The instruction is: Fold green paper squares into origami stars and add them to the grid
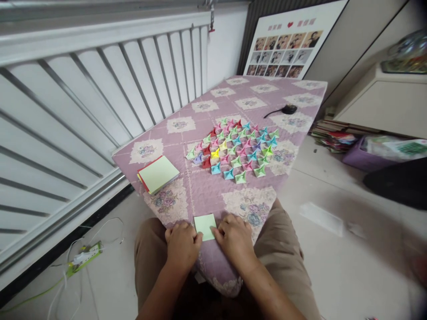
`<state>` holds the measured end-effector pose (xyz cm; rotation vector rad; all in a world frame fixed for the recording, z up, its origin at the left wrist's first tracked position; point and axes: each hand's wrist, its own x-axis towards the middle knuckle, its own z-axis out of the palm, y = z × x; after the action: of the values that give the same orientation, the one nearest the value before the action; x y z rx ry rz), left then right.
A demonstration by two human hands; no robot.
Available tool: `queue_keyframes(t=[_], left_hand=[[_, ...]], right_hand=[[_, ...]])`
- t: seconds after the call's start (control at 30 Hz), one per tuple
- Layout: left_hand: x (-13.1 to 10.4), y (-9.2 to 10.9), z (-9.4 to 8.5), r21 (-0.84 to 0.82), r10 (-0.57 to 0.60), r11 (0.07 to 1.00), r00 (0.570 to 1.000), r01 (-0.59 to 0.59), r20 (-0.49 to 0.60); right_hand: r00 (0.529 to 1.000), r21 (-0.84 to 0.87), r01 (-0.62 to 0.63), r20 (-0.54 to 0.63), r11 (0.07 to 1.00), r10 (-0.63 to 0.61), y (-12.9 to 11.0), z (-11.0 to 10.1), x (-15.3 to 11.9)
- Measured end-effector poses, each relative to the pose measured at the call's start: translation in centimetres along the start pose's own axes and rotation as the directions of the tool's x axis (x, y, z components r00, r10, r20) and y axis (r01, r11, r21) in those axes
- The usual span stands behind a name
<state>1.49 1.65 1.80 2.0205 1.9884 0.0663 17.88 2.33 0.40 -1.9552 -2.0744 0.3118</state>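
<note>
A small light green square of origami paper [204, 226] lies flat at the near end of the table, between my hands. My left hand [183, 244] is closed at its left edge, fingers curled and thumb at the lower left corner. My right hand [234, 234] grips the right edge, its thumb on the paper and its other fingers bent under. To the left rests a stack of square paper [159, 174], pale green on top with red and yellow edges below. Beyond the square stand several rows of small folded paper pieces [236, 150] in green, pink, blue, red and yellow.
A purple patterned cloth covers the table [200, 129]. A small black object with a thin tail [288, 109] lies toward the far right. A white radiator [110, 93] runs along the left, and a green power strip [85, 257] sits on the floor. A photo board [283, 44] leans behind.
</note>
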Motion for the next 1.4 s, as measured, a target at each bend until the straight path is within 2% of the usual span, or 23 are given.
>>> queue_keyframes(t=[0.7,0.87,1.0,1.07,1.17,1.23,1.3,1.4], left_hand=[[0.0,0.1,-0.3,0.022,0.01,1.0,1.0,-0.01,0.024],[-0.2,-0.1,0.1,-0.009,0.006,1.0,1.0,-0.006,-0.021],[-0.6,-0.4,0.8,-0.068,-0.011,0.998,0.994,0.004,-0.108],[-0.8,-0.6,1.0,-0.074,0.036,0.996,0.987,-0.048,-0.157],[-0.7,-0.7,1.2,-0.028,0.233,0.97,0.956,-0.242,-0.18],[-0.4,-0.8,1.1,0.009,0.399,0.916,0.907,-0.401,-0.134],[-0.1,-0.9,1.1,0.031,0.518,0.855,0.852,-0.517,-0.077],[0.2,-1.0,1.2,0.07,0.587,0.809,0.808,-0.584,-0.052]], right_hand=[[1.0,-0.005,0.008,0.001,1.0,-0.008,-0.1,0.0,-0.1],[0.997,0.038,0.036,-0.071,0.999,-0.033,0.1,0.3,-0.3],[0.992,0.065,0.034,-0.119,0.997,-0.026,0.1,0.3,-0.5],[0.993,0.068,0.031,-0.119,0.997,-0.023,0.1,0.3,-0.5],[0.993,0.064,0.034,-0.117,0.997,-0.027,0.1,0.4,-0.6],[0.991,0.066,0.048,-0.126,0.997,-0.04,0.1,0.5,-0.7],[0.987,0.072,0.088,-0.138,0.994,-0.078,0.1,0.6,-0.8],[0.979,0.074,0.16,-0.137,0.984,-0.149,0.3,0.7,-1.0]])
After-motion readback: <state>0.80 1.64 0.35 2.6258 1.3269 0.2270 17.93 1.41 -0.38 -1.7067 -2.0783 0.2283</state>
